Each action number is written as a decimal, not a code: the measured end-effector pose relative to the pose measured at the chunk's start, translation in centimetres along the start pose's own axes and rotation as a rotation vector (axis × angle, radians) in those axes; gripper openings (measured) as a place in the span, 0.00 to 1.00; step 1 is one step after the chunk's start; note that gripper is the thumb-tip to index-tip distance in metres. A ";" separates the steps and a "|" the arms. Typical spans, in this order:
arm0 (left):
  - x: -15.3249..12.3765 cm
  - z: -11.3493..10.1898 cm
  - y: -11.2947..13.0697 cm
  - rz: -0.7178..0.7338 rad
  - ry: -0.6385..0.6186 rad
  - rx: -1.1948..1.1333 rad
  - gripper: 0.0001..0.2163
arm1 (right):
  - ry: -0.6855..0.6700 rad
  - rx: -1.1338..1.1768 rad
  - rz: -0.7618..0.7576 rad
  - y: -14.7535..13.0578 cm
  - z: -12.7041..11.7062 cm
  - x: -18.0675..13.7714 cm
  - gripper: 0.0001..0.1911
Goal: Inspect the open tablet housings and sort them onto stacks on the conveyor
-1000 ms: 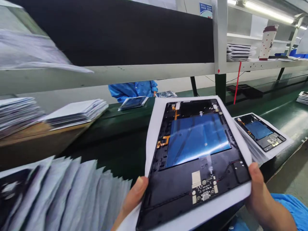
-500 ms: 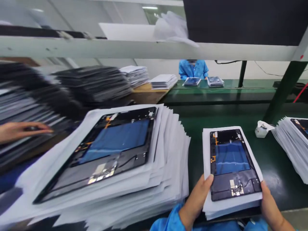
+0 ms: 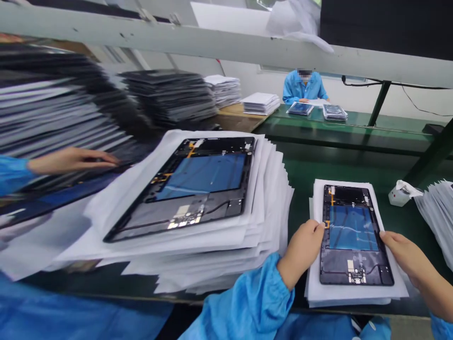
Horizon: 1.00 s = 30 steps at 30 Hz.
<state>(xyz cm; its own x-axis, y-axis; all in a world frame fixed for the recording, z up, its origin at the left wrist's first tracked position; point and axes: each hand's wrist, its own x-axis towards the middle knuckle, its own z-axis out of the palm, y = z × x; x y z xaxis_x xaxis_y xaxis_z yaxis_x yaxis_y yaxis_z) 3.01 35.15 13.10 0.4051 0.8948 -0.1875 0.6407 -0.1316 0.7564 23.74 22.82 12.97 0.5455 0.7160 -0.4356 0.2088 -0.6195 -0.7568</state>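
Note:
A black opened tablet (image 3: 354,236) with a blue panel and a small circuit board lies face down on a thin pile of white sheets (image 3: 357,295) on the green belt (image 3: 304,170). My left hand (image 3: 300,250) grips its left edge, thumb on the frame near an orange flex strip. My right hand (image 3: 406,255) holds the right edge, thumb tip against the frame and fingers on the paper. Both sleeves are blue.
A taller fanned stack of white sheets (image 3: 219,250) with another opened tablet (image 3: 193,186) lies to the left. A co-worker's hand (image 3: 74,160) rests on dark stacked trays (image 3: 53,113) at far left. A small white object (image 3: 401,193) and another sheet stack (image 3: 439,212) sit right. Another person (image 3: 304,87) works across the belt.
The tablet on its sheets has come down from in front of me onto the belt. My view swung left and down. My left hand slid further up the tablet's left edge.

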 end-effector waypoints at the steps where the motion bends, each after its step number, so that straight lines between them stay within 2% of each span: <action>1: 0.1 0.1 -0.1 0.012 0.002 0.002 0.14 | 0.045 -0.053 -0.007 -0.2 0.1 -0.1 0.22; 3: 0.1 0.1 -0.2 0.012 0.012 -0.011 0.14 | 0.107 -0.140 -0.023 -0.6 0.3 -0.4 0.19; 6: 0.2 0.2 -0.2 -0.006 0.039 -0.021 0.13 | 0.128 -0.178 -0.031 -0.8 0.5 -0.7 0.20; 10: 0.4 0.2 -0.3 -0.145 0.067 -0.118 0.16 | 0.152 -0.095 0.003 -0.4 0.3 -0.4 0.28; 13: 0.5 -0.1 -0.3 -0.181 0.018 -0.123 0.18 | 0.109 -0.002 0.026 0.1 0.1 0.1 0.30; 17: 0.5 -0.7 0.2 -0.079 -0.032 0.014 0.16 | -0.048 0.169 0.045 0.1 0.0 0.4 0.28; 22: -0.3 -0.9 1.3 -0.016 0.047 0.344 0.15 | -0.108 0.248 0.064 -0.1 0.0 0.7 0.29; 26: -0.8 -1.2 2.5 0.042 0.088 0.562 0.16 | 0.037 0.090 0.032 -0.2 -0.1 1.1 0.24; 28: -0.7 -1.5 3.0 0.043 0.105 0.526 0.16 | 0.129 -0.007 0.005 -0.7 0.0 0.8 0.21; 30: -0.5 -1.7 3.4 0.003 0.114 0.357 0.15 | 0.192 -0.077 -0.037 -1.6 0.2 0.0 0.18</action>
<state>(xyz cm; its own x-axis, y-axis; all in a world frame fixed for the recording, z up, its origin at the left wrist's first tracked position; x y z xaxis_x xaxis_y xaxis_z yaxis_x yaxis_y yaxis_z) 3.85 34.98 16.79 0.3454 0.9331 -0.0996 0.8346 -0.2569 0.4872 23.22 23.92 14.04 0.6793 0.6689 -0.3019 0.2891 -0.6221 -0.7276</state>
